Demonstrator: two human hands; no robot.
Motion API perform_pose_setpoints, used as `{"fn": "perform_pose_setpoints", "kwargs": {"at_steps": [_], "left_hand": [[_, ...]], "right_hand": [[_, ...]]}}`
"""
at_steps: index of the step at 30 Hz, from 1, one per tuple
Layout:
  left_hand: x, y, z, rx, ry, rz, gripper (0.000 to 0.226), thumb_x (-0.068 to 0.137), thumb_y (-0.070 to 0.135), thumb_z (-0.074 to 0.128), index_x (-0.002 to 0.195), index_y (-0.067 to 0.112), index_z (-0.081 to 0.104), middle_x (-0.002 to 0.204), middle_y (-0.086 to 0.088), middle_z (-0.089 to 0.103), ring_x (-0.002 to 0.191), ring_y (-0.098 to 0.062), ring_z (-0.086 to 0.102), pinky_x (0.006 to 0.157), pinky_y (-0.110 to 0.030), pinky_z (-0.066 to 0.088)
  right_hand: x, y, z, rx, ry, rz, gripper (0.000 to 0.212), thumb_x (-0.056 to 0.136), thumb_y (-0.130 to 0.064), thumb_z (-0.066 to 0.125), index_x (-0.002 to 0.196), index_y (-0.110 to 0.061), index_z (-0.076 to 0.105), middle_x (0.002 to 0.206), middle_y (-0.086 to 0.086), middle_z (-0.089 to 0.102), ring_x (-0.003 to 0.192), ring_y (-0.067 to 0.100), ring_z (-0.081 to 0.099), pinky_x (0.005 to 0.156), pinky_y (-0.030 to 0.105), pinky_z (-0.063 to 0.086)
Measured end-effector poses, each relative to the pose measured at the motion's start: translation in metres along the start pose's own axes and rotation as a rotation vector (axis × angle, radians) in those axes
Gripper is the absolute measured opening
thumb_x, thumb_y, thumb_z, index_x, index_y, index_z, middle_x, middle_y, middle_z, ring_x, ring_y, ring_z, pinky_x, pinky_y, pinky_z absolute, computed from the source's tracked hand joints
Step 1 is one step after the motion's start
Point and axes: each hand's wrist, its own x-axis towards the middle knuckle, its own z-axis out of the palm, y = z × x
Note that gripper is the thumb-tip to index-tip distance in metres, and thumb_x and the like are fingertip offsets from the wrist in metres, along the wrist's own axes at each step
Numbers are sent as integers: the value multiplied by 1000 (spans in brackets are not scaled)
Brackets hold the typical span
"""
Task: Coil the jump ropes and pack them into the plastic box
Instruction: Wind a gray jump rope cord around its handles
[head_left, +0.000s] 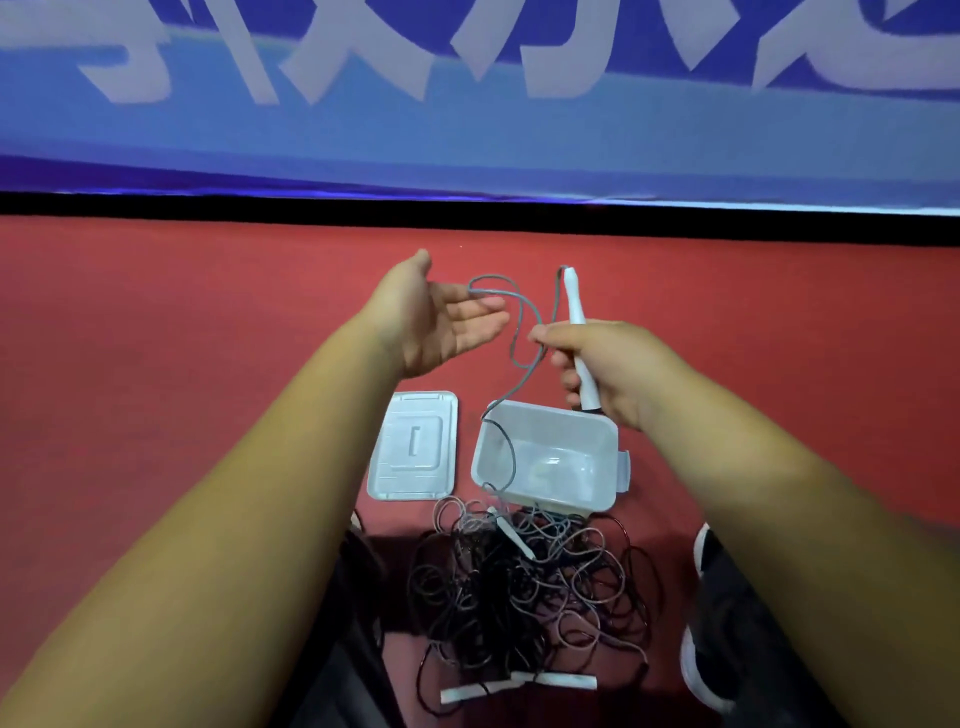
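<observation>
left hand (441, 317) spread under a grey cord (519, 332), right hand (608, 369) gripping a white handle (575, 312), both raised over the plastic box (597, 441) on a red floor (156, 364).
the left hand, at 11 o'clock from the box, is turned palm-up with straight fingers, and the cord loops across its fingertips. the cord bends back to the right hand at 12 o'clock, whose fingers curl round the tilted handle, cord end uppermost. a clear lid (415, 447) lies flat at 9 o'clock, just beside the open box. the cord drops across the box's left side to a tangle of black and grey jump ropes (519, 587) at 6 o'clock. two more white handles (550, 679) lie at the tangle's near edge. a black and white shoe (701, 670) sits at 4 o'clock.
</observation>
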Motion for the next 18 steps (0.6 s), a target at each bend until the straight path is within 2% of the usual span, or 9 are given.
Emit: {"fn": "perform_pose_setpoints", "kwargs": {"at_steps": [4,6,8,11,14,15,18], "left_hand": [[4,-15,10,380,75,-32,34,105,22,30,117,3,56,104,-18,71,88,-32,72,81,-40,59],[6,-29,10,615,4,-36,33,100,5,32,116,7,60,106,-13,73,90,-26,70,78,-34,55],[8,-42,8,910,-165,-34,43,96,-7,36,117,14,67,115,-3,75,100,-15,65,79,-29,46],[11,-63,1,1210,-365,-55,38,102,-3,52,126,20,70,130,4,71,106,-4,59,88,-26,39],[16,-76,-4,1254,-395,-4,23,103,7,61,113,23,73,133,-4,71,122,-10,64,102,-19,44],[16,-77,-4,1280,-381,28,20,104,9,61,111,22,74,129,-3,73,121,-10,65,100,-17,46],[16,-72,-1,1296,-326,121,20,106,10,58,117,11,74,110,0,79,94,-5,71,82,-15,50]], "right_hand": [[0,-11,-6,74,-6,3,24,92,-28,81,110,-12,77,62,-4,57,49,11,44,49,26,41],[-3,-16,-10,112,-27,11,21,94,-28,79,109,-13,78,61,-5,57,48,10,45,49,25,43],[-7,-21,-14,146,-30,14,16,96,-28,77,106,-15,77,60,-6,56,47,9,45,49,24,45],[-10,-28,-23,192,-19,8,12,98,-27,74,103,-16,77,60,-7,57,46,7,46,50,22,46],[-9,-32,-33,240,21,-12,11,99,-27,73,103,-18,77,61,-8,57,46,5,46,51,20,46],[-9,-32,-37,251,40,-19,11,99,-28,73,104,-19,77,61,-8,57,46,5,46,51,21,46],[-6,-29,-44,252,86,-36,13,98,-31,74,107,-21,76,65,-7,62,46,5,47,50,21,44]]}}
